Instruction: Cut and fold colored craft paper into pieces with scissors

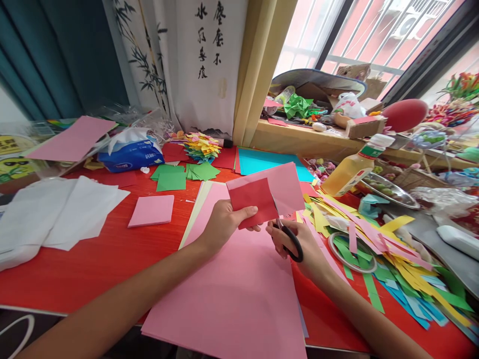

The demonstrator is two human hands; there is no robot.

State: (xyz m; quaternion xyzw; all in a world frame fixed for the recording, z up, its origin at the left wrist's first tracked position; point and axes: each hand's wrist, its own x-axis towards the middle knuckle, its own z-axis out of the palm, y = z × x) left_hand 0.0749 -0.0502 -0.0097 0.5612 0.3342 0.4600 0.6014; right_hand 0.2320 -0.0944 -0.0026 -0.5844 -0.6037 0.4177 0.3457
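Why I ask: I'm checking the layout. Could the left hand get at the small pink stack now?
Probably not yet: the left hand holds red paper and pink paper. But the small pink stack lies uncovered nearby.

A soft blue tissue pack [130, 158] is lying on the red surface [93, 279], and white tissue [127, 138] is poking out of its top. A clear bottle of yellow drink [350, 169] with a white cap is standing beside a shiny silver metal dish [410, 203]. A dark teal cloth curtain [67, 55] is hanging near a long white sheet with black writing [207, 94]. A smooth red oval thing [406, 114] is resting by the window [338, 27].
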